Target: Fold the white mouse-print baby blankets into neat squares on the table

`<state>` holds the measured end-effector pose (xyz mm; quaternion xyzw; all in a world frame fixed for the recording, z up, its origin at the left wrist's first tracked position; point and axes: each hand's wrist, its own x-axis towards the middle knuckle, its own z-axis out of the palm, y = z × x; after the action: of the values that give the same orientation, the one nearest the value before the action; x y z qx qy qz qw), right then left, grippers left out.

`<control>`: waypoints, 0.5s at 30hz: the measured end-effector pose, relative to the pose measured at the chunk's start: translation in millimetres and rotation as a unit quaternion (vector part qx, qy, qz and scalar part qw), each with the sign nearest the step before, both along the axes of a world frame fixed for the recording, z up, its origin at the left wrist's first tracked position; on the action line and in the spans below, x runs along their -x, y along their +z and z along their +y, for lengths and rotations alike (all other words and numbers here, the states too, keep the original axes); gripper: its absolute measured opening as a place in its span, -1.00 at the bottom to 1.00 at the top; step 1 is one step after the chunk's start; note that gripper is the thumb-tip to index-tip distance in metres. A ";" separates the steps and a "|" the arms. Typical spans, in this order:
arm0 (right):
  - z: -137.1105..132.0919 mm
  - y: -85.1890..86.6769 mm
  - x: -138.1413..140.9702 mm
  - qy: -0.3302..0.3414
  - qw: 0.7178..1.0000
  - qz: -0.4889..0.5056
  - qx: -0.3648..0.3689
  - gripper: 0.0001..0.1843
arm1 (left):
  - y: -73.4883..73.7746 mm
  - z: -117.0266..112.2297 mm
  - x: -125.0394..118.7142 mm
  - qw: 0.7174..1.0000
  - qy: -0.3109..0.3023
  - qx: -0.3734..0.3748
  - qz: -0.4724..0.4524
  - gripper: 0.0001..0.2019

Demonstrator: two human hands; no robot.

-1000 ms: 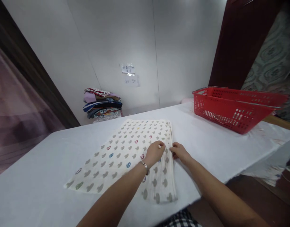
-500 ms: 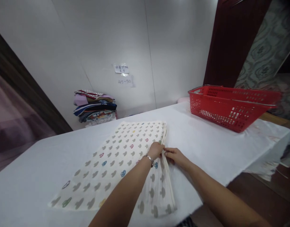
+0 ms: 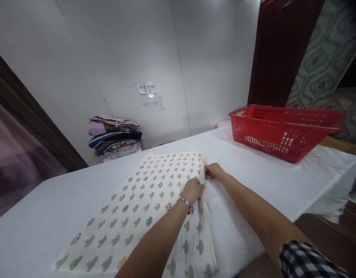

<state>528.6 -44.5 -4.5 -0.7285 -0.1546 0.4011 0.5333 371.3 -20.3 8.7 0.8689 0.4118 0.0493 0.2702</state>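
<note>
A cream cloth (image 3: 149,193) printed with grey and coloured mushrooms lies folded in layers on the white-covered table. My left hand (image 3: 193,190), with a bracelet at its wrist, is closed on the cloth's right edge, about midway along its length. Farther up that same edge, my right hand (image 3: 214,171) has its fingers curled against the layers, pinching them near the far right corner. The fingertips of both hands are partly hidden. Toward me, the layered edge fans out slightly and hangs in loose creases.
A red plastic basket (image 3: 276,135) with metal handles stands at the table's right. Behind the far left edge is a stack of folded fabrics (image 3: 115,135). Paper notes (image 3: 151,103) are stuck on the wall. The white tablecloth (image 3: 241,193) reaches the table's near right edge.
My right hand has moved away from beside my left hand, up along the cloth's edge toward the far corner. My left hand stays on the edge. The view has shifted slightly.
</note>
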 end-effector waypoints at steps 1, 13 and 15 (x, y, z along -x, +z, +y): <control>5.5 -3.0 -1.2 0.006 1.000 -0.001 0.012 -0.80 | 2.1 -1.9 -1.0 1.000 -0.001 -0.011 0.006 -0.85; 2.0 -20.7 -27.0 -0.014 0.998 -0.064 0.021 -0.74 | 7.0 -21.2 -15.8 0.981 -0.096 -0.128 0.113 -0.57; 0.1 -21.7 -26.5 -0.012 0.998 -0.066 0.010 -0.75 | 7.7 -23.3 -19.3 0.978 -0.101 -0.124 0.131 -0.50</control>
<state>555.1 -44.4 -26.2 -0.7609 -0.1764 0.3470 0.5192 390.5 -43.6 16.4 0.9319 0.3441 -0.0413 0.1074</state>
